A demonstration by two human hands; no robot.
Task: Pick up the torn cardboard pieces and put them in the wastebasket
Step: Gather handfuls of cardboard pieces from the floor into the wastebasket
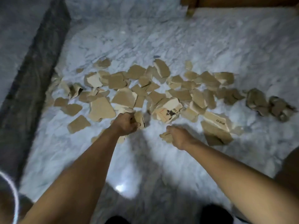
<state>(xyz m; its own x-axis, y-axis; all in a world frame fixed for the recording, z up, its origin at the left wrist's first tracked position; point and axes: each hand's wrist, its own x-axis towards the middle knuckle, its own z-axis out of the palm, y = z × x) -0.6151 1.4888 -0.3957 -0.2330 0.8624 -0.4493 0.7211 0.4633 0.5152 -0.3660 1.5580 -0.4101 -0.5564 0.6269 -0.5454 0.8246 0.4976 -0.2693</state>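
Both fists clutch torn cardboard pieces (124,97) off the marble floor (210,46): left hand (127,124), right hand (179,137) (fingers curled tight); gathering fuller handfuls would cut trips.

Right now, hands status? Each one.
Left hand: closed, holding cardboard pieces.
Right hand: closed, holding a cardboard piece.

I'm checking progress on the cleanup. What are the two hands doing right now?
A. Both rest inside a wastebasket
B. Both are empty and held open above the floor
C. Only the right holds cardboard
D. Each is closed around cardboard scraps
D: the left hand and the right hand are each fisted around torn cardboard pieces, low over the marble floor.
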